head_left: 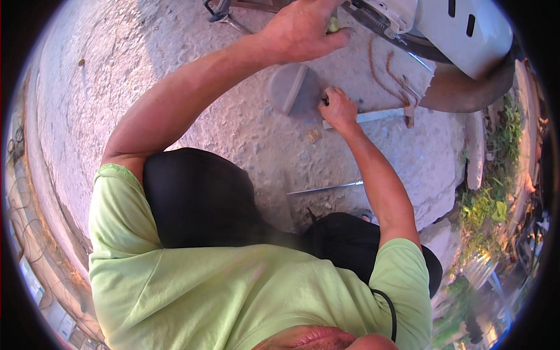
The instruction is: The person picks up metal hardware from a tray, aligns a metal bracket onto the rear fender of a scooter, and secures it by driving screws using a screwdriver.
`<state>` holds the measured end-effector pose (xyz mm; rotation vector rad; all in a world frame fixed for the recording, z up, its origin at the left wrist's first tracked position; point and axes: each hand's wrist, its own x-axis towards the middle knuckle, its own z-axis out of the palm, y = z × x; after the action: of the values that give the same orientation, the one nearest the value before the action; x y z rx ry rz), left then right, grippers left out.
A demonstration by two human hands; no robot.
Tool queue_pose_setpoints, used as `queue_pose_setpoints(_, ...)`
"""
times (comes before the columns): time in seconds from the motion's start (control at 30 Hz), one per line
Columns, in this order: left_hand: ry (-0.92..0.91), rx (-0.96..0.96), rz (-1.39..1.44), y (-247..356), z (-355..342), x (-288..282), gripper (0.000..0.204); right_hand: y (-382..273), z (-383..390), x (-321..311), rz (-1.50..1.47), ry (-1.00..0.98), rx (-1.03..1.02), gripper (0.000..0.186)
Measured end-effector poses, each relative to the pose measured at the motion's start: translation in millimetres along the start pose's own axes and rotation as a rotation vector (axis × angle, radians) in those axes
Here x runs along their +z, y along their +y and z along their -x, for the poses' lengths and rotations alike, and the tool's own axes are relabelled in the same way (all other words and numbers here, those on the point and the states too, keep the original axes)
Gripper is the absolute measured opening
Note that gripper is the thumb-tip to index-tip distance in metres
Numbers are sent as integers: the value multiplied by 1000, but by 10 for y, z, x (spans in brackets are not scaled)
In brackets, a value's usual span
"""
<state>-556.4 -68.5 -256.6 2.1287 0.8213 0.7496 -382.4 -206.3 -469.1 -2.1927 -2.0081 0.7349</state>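
At the top centre of the frame the left hand (300, 29) curls its fingers around a small greenish object (333, 24), pressed against the white vehicle body (461, 29) in the upper right. Just below, mid-frame, the right hand (338, 108) is closed in a fist on a small dark tool (324, 101), beside a grey rounded cover (291, 88) lying on the concrete ground (116, 70). A metal rod (326, 188) lies lower down.
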Motion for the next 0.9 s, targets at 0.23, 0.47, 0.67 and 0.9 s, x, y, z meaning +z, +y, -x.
queue_pose_setpoints(0.23,57,158,-18,-74,-9,20,76,8,-63,45,12,-15,5,35)
queue_pose_setpoints(0.47,3,39,-66,-37,-17,5,79,38,-51,66,-41,-31,14,38)
queue_pose_setpoints(0.67,29,44,-116,11,22,-27,65,75,-146,-160,-1167,-215,243,13)
queue_pose_setpoints(0.9,5,181,-148,-74,216,-137,41,-179,-146,-718,-2124,-466,-13,10)
